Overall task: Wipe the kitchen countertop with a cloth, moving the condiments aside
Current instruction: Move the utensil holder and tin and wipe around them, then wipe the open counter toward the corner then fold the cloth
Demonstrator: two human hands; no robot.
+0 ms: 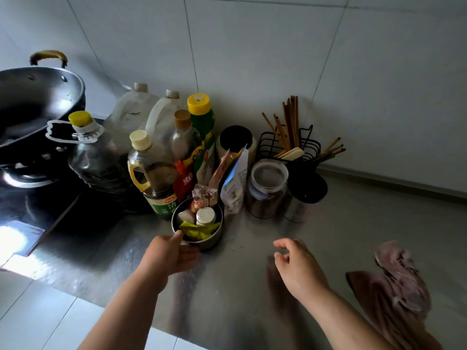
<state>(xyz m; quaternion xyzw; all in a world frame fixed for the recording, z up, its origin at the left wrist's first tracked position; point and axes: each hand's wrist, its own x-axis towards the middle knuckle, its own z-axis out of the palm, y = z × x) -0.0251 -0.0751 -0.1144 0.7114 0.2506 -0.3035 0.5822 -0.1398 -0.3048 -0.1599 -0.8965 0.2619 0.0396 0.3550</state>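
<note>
Condiments crowd the back of the steel countertop (pixel 252 286): several oil and sauce bottles (pixel 151 173), sachets, a clear jar (pixel 267 189) and a black-lidded canister (pixel 304 195). In front of them stands a small metal bowl (pixel 209 242) holding a little white-capped jar and packets. My left hand (pixel 169 256) grips the bowl's near-left rim, thumb over the edge. My right hand (pixel 295 266) hovers over bare counter to the right, fingers apart and holding nothing. A crumpled pinkish cloth (pixel 396 286) lies on the counter at the far right, apart from my right hand.
A dark wok (pixel 35 102) sits on the gas stove (pixel 30 178) at the left. A black wire rack with chopsticks (pixel 290 137) stands against the tiled wall (pixel 252 46). The counter's front edge runs diagonally at the lower left, with floor tiles beyond.
</note>
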